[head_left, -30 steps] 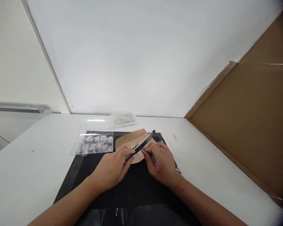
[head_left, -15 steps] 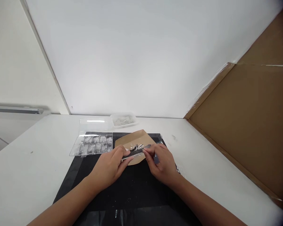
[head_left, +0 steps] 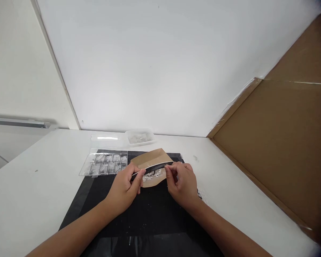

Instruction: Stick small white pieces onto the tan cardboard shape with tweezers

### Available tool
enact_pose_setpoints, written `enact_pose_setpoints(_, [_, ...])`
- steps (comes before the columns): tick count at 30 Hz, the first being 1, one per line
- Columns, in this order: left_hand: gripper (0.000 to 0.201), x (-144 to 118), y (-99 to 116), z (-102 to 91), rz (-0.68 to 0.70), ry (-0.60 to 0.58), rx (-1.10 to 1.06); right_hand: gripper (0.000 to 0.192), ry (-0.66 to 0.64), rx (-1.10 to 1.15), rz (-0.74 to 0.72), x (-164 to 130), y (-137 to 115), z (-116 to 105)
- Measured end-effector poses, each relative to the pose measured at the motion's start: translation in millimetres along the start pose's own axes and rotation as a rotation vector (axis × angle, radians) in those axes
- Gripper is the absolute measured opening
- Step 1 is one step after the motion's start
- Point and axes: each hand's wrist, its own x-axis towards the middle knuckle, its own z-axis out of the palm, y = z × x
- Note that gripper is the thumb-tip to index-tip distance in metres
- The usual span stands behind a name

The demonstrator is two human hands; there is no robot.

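My left hand (head_left: pixel 124 189) grips the near end of a long, curved black nail file (head_left: pixel 153 167), which lies almost level over a tan paper sheet (head_left: pixel 151 159). My right hand (head_left: pixel 182 184) is pinched at the file's far end, apparently on a small nail tip that I cannot make out. Small white pieces (head_left: pixel 151 175) lie scattered on the paper under the file. Both hands hover over a black mat (head_left: pixel 149 214).
A clear compartment box of nail tips (head_left: pixel 105 164) with its lid open sits left of the paper. A small clear tray (head_left: pixel 139 136) stands by the white wall. A brown cardboard panel (head_left: pixel 280 142) closes off the right side of the white table (head_left: pixel 24 192).
The file has swung down from a steep upward tilt to nearly level, and my left hand has slid back towards me along it. My right hand stays at the file's far end.
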Motion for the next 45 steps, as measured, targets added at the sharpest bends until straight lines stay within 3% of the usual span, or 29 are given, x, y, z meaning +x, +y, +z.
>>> enact_pose_setpoints(5, [0.034,-1,1,2.6,0.043,-0.027,-0.02,0.023,-0.004,-0.004,0.057,3,5,-1])
enact_pose_setpoints(11, [0.033,-2,-3,3.5,0.077,-0.033,-0.013,0.021,-0.038,0.039,-0.114,-6,-13,7])
enact_pose_setpoints(18, [0.033,-2,-2,2.2,0.077,-0.054,-0.034,0.022,0.002,0.038,0.106,7,10,-3])
enact_pose_setpoints(26, [0.031,-2,-4,4.4,0.085,-0.07,0.002,0.023,-0.054,0.094,0.014,-2,-9,2])
enact_pose_setpoints(33, [0.032,-2,-3,2.4,0.09,-0.12,0.082,0.021,0.02,0.07,0.158,7,15,-5])
enact_pose_setpoints(40, [0.033,1,-8,0.2,0.15,-0.037,0.207,0.016,-0.009,0.175,-0.071,1,-2,-5])
enact_pose_setpoints(45, [0.029,3,-10,-5.0,0.183,0.074,0.254,0.006,-0.332,0.336,-0.436,-2,-5,-11])
